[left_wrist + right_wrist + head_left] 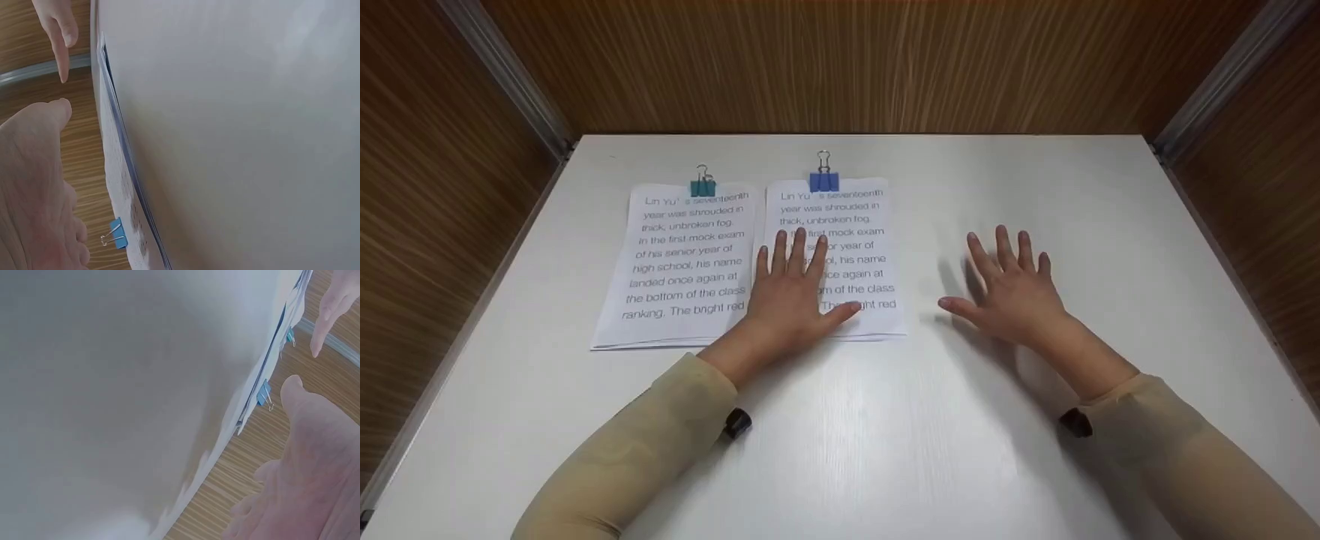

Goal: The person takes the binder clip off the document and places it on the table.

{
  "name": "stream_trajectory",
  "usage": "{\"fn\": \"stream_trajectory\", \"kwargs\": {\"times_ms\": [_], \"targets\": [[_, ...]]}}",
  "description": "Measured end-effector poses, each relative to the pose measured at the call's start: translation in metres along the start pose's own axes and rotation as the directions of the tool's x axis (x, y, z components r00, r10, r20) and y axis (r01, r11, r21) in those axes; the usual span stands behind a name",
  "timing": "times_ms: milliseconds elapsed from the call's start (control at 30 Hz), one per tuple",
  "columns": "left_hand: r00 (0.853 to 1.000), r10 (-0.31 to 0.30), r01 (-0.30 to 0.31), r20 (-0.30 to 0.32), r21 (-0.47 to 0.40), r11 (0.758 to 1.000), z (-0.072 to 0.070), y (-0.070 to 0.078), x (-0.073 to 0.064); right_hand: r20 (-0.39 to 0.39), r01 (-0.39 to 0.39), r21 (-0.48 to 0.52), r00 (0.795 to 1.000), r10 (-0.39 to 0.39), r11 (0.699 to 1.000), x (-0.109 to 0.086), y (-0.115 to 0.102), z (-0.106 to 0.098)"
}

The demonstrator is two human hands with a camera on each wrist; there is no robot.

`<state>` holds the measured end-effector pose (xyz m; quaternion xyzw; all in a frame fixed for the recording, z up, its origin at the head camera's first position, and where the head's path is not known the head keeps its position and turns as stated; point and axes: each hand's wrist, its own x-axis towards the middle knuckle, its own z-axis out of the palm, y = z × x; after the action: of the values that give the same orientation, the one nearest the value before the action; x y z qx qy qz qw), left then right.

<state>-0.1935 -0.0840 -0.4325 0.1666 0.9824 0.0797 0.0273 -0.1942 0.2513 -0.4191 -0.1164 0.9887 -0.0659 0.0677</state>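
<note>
Two stacks of printed paper lie side by side. A teal binder clip (703, 188) grips the top edge of the left stack (686, 262), and a blue binder clip (824, 181) that of the right stack (855, 266). My left hand (786, 304), fingers spread and palm down, is over the right stack and hides some of its print. In the left wrist view that hand (34, 180) is raised above the paper. To the right of the papers, my right hand (1016, 300) hovers over the white table with fingers spread, holding nothing; its shadow falls beside it.
The white table (840, 450) has wood-grain panels (855, 67) at the back and both sides. Metal strips (510, 75) run up the corners. A dark device (737, 424) is on the left wrist, another (1076, 422) on the right.
</note>
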Motion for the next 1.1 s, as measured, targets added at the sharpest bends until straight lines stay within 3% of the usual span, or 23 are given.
{"fn": "stream_trajectory", "kwargs": {"times_ms": [467, 1100], "targets": [[1.0, -0.02, 0.02, 0.013, 0.015, 1.0, -0.006, -0.015, -0.003, -0.015, 0.072, -0.011, 0.997, -0.072, 0.997, 0.019, -0.034, -0.006], [0.997, -0.031, 0.03, 0.068, 0.014, 0.999, -0.01, -0.053, -0.008, 0.022, 0.208, -0.014, 0.978, -0.207, 0.978, 0.051, -0.084, 0.003]]}}
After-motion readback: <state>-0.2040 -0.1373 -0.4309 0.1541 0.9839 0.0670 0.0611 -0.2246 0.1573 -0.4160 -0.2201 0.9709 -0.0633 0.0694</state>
